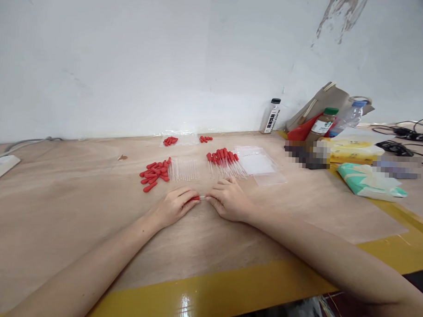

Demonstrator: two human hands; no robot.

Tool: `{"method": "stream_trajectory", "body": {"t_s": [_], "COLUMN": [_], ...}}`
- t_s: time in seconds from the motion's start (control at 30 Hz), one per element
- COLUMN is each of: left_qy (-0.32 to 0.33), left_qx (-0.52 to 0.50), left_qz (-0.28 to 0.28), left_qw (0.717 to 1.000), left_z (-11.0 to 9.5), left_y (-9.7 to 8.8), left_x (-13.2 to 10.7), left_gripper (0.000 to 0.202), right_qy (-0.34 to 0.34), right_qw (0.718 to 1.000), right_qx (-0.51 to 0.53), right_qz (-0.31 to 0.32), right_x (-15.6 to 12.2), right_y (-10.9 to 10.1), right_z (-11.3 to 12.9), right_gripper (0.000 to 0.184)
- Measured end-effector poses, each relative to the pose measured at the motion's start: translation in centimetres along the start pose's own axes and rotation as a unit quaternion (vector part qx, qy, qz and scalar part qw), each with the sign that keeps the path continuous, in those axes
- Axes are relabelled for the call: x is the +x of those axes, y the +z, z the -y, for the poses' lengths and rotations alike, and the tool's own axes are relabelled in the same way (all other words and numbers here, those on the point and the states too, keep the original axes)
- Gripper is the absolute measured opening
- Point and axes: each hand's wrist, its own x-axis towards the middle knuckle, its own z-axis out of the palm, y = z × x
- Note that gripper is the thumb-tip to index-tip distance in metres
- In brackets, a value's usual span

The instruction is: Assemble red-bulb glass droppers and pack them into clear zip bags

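Note:
My left hand (175, 206) pinches a small red rubber bulb (195, 198) low over the wooden table (74, 209). Facing it, my right hand (229, 200) pinches a thin clear glass tube (202, 197), whose end meets the bulb between my fingertips. Just beyond the hands lie a pile of loose red bulbs (154, 173), a row of bare clear tubes (183, 169) and a bunch of droppers with red bulbs fitted (224, 161).
Clear plastic bags (258, 164) lie right of the droppers, two more small bags with red bulbs (170, 140) near the wall. Bottles (272, 116), a paper bag (320, 104), tissue packs (370, 181) and cables (410, 134) crowd the right. A yellow strip (227, 293) edges the table.

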Motion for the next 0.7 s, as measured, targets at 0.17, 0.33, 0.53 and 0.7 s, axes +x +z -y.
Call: {"method": "stream_trajectory", "body": {"t_s": [0.17,0.33,0.53,0.7], "left_qy": [-0.081,-0.211,-0.221,-0.23], "left_qx": [0.022,0.0,0.001,-0.002], "left_qz": [-0.064,-0.069,0.002,0.012], "left_qw": [0.994,0.975,0.975,0.973], "left_z": [1.0,2.2,2.1,2.1], "left_y": [-0.5,-1.0,-1.2,-1.5], "left_x": [-0.5,-1.0,-1.0,-1.2], "left_gripper": [0.029,0.023,0.019,0.019], "right_qy": [0.046,0.308,0.401,0.411], "right_qw": [0.998,0.951,0.915,0.908], "right_qx": [-0.035,0.025,-0.033,-0.075], "right_qz": [0.035,-0.002,-0.025,-0.027], "right_x": [0.6,2.9,6.4,7.5], "right_y": [-1.6,-1.9,0.7,2.4], "right_z": [-0.3,-2.9,-5.1,-5.4], "right_gripper": [0.023,0.028,0.028,0.028]}}
